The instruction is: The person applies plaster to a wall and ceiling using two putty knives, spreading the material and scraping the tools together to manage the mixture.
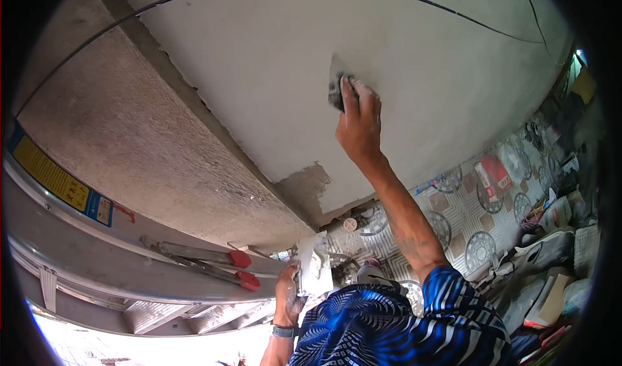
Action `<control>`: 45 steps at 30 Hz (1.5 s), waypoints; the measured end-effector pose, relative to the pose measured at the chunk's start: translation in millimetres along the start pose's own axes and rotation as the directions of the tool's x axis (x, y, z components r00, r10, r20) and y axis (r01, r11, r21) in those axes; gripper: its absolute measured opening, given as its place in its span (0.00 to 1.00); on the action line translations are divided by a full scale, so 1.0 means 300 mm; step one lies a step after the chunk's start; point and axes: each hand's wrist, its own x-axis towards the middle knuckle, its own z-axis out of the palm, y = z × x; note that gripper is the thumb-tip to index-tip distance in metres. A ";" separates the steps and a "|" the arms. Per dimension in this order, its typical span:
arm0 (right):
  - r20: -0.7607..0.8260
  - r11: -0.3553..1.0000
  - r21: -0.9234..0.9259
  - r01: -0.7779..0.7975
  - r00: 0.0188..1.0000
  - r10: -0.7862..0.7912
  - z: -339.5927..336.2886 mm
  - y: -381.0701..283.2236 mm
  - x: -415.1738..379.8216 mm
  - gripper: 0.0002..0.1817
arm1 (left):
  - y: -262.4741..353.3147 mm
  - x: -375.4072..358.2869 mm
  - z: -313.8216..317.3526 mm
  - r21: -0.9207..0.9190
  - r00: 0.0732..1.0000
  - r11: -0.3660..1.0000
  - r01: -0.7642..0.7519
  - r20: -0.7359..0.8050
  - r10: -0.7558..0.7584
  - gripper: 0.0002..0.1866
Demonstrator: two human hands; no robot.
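A blue patterned shirt fills the foreground as a person reaches up to a pale-coated wall. The right hand grips a flat scraper, its blade against the wall, fingers pressed close behind it, apparently to keep it steady and flat. The left hand, lower and near the body, is closed at the edge of a white-smeared board, seemingly held close so its load stays within the other hand's reach. Between the hands, a bare patch shows at the wall's lower corner. Beside the left hand, a red-gripped tool rests on a grey ladder, likely parked there for easy access.
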 end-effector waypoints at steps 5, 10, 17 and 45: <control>0.173 0.977 0.214 0.012 0.984 -0.051 -0.072 -0.031 -0.057 0.24 | -0.028 0.033 -0.050 -0.036 1.000 0.999 -0.016 -0.010 0.015 0.18; 0.161 0.897 0.317 -0.307 0.950 0.268 -0.108 -0.015 -0.038 0.20 | -0.020 0.036 -0.041 -0.004 1.000 1.000 -0.002 0.005 0.002 0.21; 0.266 0.737 0.397 -0.547 0.837 0.478 -0.121 -0.020 -0.008 0.10 | -0.019 0.043 -0.035 0.025 0.999 1.000 -0.008 0.046 0.007 0.24; 0.519 0.600 0.702 -0.384 0.852 -0.063 -0.112 -0.243 0.091 0.14 | -0.016 0.035 0.049 -0.023 0.999 0.999 0.043 0.034 -0.042 0.22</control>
